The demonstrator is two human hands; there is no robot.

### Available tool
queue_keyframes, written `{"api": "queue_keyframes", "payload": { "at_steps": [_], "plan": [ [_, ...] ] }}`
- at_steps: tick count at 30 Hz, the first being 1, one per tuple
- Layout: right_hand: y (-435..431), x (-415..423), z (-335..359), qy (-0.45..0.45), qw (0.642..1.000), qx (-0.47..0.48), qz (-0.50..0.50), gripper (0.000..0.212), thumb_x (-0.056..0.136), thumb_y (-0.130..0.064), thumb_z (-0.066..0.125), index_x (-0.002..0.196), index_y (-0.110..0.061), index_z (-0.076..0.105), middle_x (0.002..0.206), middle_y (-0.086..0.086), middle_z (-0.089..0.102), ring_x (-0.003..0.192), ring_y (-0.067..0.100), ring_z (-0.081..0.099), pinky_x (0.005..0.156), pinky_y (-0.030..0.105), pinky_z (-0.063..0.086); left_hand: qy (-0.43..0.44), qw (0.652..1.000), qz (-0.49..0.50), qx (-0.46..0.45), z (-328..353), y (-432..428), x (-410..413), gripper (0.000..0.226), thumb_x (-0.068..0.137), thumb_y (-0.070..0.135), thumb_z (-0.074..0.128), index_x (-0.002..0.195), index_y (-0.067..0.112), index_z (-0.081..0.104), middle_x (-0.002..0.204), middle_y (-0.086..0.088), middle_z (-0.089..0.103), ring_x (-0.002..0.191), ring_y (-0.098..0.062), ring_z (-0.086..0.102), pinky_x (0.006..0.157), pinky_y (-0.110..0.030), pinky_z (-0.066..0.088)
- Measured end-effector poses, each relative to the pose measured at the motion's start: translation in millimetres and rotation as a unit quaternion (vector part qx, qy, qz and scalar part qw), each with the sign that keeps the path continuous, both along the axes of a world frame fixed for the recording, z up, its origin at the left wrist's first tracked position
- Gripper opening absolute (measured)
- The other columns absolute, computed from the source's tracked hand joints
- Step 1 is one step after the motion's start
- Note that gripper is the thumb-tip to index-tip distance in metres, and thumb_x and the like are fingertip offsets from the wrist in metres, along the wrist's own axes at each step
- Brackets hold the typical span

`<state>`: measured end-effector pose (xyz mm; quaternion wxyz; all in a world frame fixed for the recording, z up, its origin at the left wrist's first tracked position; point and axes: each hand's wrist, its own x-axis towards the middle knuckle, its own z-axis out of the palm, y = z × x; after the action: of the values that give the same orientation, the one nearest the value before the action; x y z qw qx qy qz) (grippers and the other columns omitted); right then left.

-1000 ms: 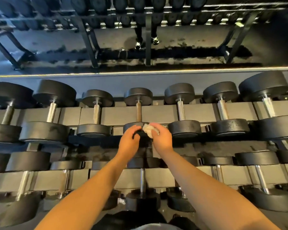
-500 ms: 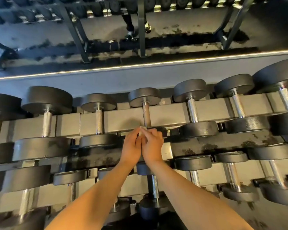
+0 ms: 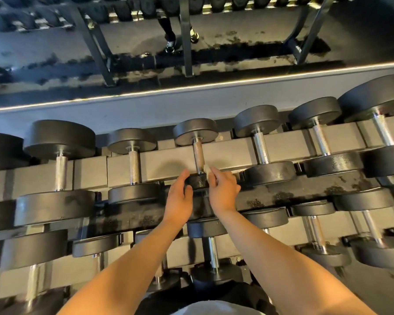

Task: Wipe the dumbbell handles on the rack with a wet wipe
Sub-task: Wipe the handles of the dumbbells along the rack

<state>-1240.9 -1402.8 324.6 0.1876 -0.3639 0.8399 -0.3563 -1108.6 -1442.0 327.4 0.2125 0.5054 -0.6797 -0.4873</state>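
Observation:
A grey tiered rack [image 3: 168,164] holds rows of black dumbbells with metal handles. The centre dumbbell on the top tier has a dull brownish handle [image 3: 198,155]. My right hand [image 3: 223,192] pinches a small white wet wipe [image 3: 207,168] right beside the lower end of that handle. My left hand [image 3: 178,196] lies with relaxed fingers against the left side of the dumbbell's near head [image 3: 197,181]. Much of that head is hidden by both hands.
Neighbouring dumbbells [image 3: 262,151] stand close on both sides, and a lower tier [image 3: 210,251] sits under my forearms. Behind the rack is a mirror [image 3: 191,53] showing another rack and a person's legs. A lit strip [image 3: 214,85] runs along its base.
My hands were pressed together at the handle's lower end; now they have parted, the left to the head's left side, the right holding the wipe by the handle. The view shifted slightly.

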Motion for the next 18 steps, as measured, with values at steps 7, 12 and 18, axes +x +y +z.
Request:
{"api": "queue_keyframes", "payload": {
  "at_steps": [7,12,18],
  "plan": [
    [0,-11,16,-0.024,0.971,-0.047,0.233,0.020,0.103,-0.019,0.053,0.104,-0.016,0.072,0.095,-0.001,0.068,0.091,0.012,0.055,0.089,0.039,0.049,0.042,0.990,-0.115,-0.073,-12,-9,-16,0.047,0.106,0.036,0.032,0.152,0.031,0.038,0.160,0.003,0.036,0.151,-0.013,0.025,0.124,-0.050,0.023],
    [8,-31,19,-0.044,0.988,-0.052,0.136,0.032,0.104,-0.010,0.049,0.134,-0.012,0.060,0.121,0.001,0.056,0.110,0.008,0.054,0.102,0.022,0.045,-0.073,0.986,-0.093,-0.118,-21,-5,-21,0.051,0.109,0.041,0.030,0.158,0.028,0.026,0.164,0.007,0.025,0.154,-0.009,0.009,0.127,-0.040,0.011],
    [3,-12,14,0.033,0.992,0.006,0.121,0.031,0.103,-0.015,0.051,0.131,-0.012,0.063,0.131,0.004,0.059,0.127,0.020,0.041,0.105,0.022,0.032,0.049,0.980,0.137,0.135,-36,-2,-20,0.049,0.109,0.045,0.025,0.156,0.030,0.028,0.151,-0.004,0.044,0.140,-0.023,0.043,0.116,-0.038,0.034]
  ]
}}
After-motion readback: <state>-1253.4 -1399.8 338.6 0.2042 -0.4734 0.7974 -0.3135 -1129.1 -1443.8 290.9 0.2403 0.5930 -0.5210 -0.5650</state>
